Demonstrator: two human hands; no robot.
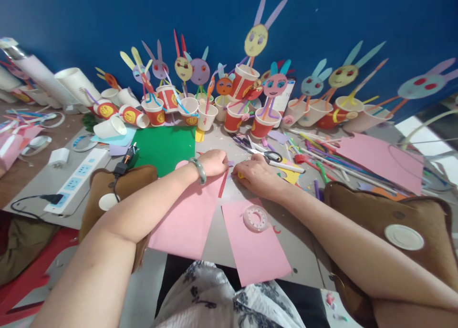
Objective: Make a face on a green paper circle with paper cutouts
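My left hand (213, 162), with a green bangle at the wrist, rests curled on the top edge of a pink paper sheet (186, 218). Its fingers are closed on a small piece I cannot make out. My right hand (255, 175) lies close beside it, fingers curled over something small and yellow at the fingertips. A thin red strip (223, 182) lies between the two hands. A second pink sheet (255, 251) carries a tape roll (255, 218). Scissors (263, 151) lie just beyond my right hand.
Several paper-cup rabbit figures (236, 113) line the blue wall. A green sheet (164, 147), a glue gun (127, 158) and a power strip (77, 180) sit at left. Coloured straws (332, 161) and a pink sheet (382, 158) lie at right. Brown cushions (400, 223) pad both table edges.
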